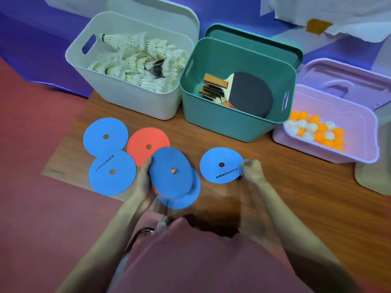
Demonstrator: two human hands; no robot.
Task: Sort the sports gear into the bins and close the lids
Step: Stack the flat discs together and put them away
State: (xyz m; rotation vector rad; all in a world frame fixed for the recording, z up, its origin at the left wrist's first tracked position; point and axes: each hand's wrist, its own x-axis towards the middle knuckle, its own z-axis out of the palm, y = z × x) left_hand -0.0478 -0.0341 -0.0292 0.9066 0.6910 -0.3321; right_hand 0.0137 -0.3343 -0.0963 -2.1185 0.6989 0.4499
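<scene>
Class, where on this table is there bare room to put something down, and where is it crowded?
Bare wood lies right of the right hand, below the lilac bin, and between the teal bin and the lone blue disc. Crowded: overlapping discs around the left hand.

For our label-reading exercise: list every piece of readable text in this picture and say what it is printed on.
"SONICE", after a few characters too small to read: blue disc pinched by the right hand.
"SONICE", seen upside down: lower-left blue disc.
Marks on the white balls: too blurred to read.
</scene>
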